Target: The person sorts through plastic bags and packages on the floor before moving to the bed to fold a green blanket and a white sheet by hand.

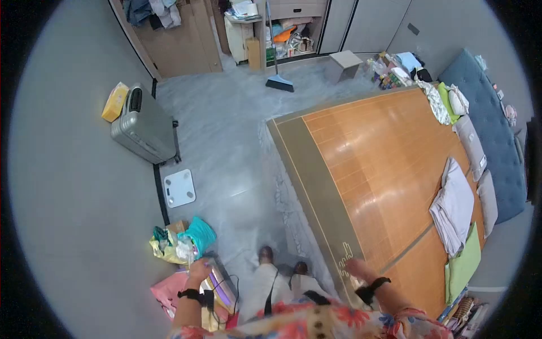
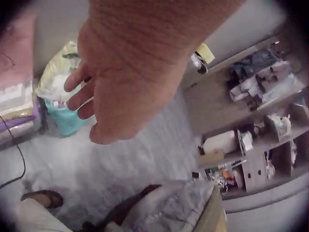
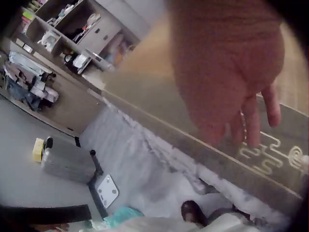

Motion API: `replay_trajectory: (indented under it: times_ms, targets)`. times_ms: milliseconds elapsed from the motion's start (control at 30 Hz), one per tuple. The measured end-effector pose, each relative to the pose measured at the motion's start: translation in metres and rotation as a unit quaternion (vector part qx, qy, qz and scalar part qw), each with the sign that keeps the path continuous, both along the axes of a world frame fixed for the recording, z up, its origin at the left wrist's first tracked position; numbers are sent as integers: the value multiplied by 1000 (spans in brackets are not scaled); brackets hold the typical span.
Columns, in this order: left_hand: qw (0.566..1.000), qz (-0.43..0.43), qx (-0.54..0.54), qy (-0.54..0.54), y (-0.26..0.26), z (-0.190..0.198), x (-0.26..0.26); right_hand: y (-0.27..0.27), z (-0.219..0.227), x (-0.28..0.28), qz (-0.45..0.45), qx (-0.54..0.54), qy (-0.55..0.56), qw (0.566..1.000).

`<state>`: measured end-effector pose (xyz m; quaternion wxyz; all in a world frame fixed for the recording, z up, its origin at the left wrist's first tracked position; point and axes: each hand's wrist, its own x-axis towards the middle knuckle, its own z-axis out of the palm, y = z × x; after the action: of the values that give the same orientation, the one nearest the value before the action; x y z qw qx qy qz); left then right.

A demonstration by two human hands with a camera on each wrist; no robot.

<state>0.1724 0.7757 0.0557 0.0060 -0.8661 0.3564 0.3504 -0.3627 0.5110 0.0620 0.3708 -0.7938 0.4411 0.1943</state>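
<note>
Both hands hang free in front of the body, holding nothing. My left hand (image 1: 199, 272) is over the stacked packages (image 1: 221, 288) by the left wall, close to a teal bag (image 1: 201, 234). In the left wrist view its fingers (image 2: 83, 99) hang loosely bent. My right hand (image 1: 362, 270) is above the near edge of the bed, where a brown border (image 1: 316, 175) with a pale line pattern frames an orange-brown mat (image 1: 372, 152). The right wrist view shows relaxed fingers (image 3: 251, 121) overlapping that border.
Against the left wall stand a grey suitcase (image 1: 145, 129) with a yellow pack (image 1: 116, 101) on top and a white scale (image 1: 179, 188). A broom (image 1: 279, 83) and a small stool (image 1: 344, 62) are farther back. Folded bedding (image 1: 453, 206) and pillows (image 1: 470, 147) lie on the bed.
</note>
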Motion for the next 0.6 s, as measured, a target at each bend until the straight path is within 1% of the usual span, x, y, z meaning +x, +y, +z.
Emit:
replay_trajectory:
  times_ms: [33, 67, 100, 167, 200, 233, 267, 300, 333, 367, 433, 467, 500, 533, 567, 600]
  targets:
    - [999, 26, 12, 16, 17, -14, 15, -14, 13, 29, -1, -2, 10, 1000]
    - [998, 47, -39, 21, 46, -35, 26, -28, 24, 59, 44, 28, 34, 998]
    - [993, 66, -95, 22, 54, -52, 44, -44, 30, 89, 86, 54, 54, 993]
    - [994, 102, 9, 34, 34, -13, 62, -71, 26, 141, 81, 32, 60, 994]
    - [996, 79, 6, 49, 33, -24, 85, -83, 21, 167, 81, 18, 67, 994]
    - [996, 57, 7, 64, 48, -44, 102, -94, 17, 188, 76, 16, 66, 995]
    - [999, -11, -23, 44, 61, -67, 123, -109, 14, 207, 61, 29, 24, 997]
    - [995, -81, -54, 19, 57, -78, 151, -121, 13, 229, 44, 38, -23, 998]
    - [992, 116, -17, 53, -5, -5, 154, -131, 15, 250, 37, 29, -28, 998]
    - [992, 110, -27, 50, -32, -2, 178, -138, 17, 269, 38, 8, -15, 999]
    - [998, 3, -44, -52, -87, 6, 218, -157, 15, 294, 32, -21, -1, 999]
    - [998, -16, -53, 7, -118, 11, 239, -167, 9, 300, 58, -30, -54, 996]
    - [998, -23, -56, 7, -150, 11, 255, -178, -1, 302, 85, -36, -106, 990]
    - [995, 2, -95, 6, -183, 6, 267, -191, -16, 305, 78, -39, -106, 990]
    - [991, 27, -134, 4, -216, 2, 280, -210, -31, 309, 200, -60, -37, 977]
    - [986, 41, -156, 29, -246, 1, 292, -229, -39, 313, 318, -80, 34, 944]
